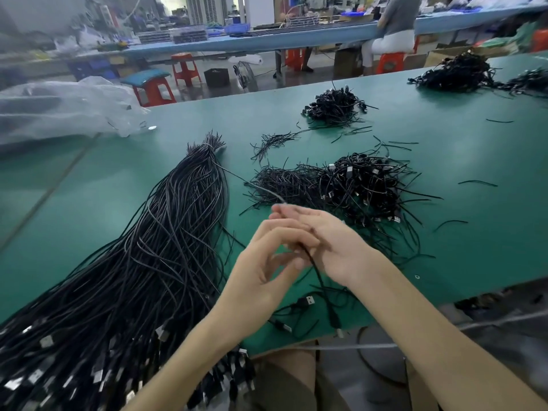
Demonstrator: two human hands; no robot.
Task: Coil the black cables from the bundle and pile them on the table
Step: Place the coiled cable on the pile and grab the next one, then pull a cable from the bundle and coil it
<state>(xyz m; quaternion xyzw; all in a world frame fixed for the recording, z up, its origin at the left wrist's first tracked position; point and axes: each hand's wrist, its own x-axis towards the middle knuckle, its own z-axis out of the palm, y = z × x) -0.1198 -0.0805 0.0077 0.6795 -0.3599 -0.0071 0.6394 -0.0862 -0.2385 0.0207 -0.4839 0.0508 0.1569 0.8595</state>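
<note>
Fingers (284,231) of the left hand (264,265) curl, pinching a thin black cable with a metal plug (321,284) above the green table (459,155). Right hand (335,244) fingers stretch leftward, blurred, so their grip is unclear. Long black cable bundle (166,232) lies left, and the coiled black cable pile (361,185) lies beyond.
</note>
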